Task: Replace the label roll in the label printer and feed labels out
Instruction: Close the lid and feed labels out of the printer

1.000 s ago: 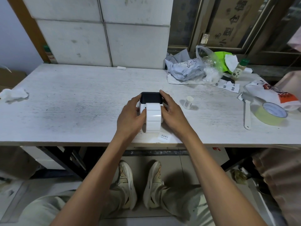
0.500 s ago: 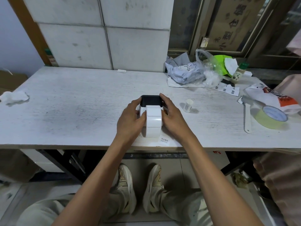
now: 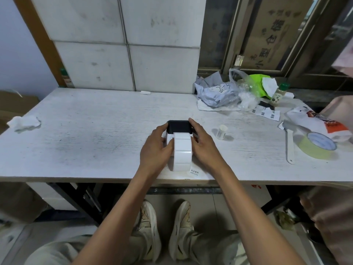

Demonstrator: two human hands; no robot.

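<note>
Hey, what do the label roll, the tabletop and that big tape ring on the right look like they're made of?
Label roll: matte white paper, judging by the seams between labels. Tabletop: whitewashed wood or laminate, with streaky grain and scuffs; the pale edge suggests board. Tape ring: yellowish, slightly translucent plastic film on a light core, probably packing tape.

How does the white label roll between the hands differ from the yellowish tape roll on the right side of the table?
The label roll is plain white and stands on edge; the tape roll is pale yellow-green and lies flat, with its hole facing up. The label roll is split into separate labels, while the tape roll looks like one smooth band. The left hand and right hand hold the label roll; nothing touches the tape roll. Both are wound rolls on the table.
</note>
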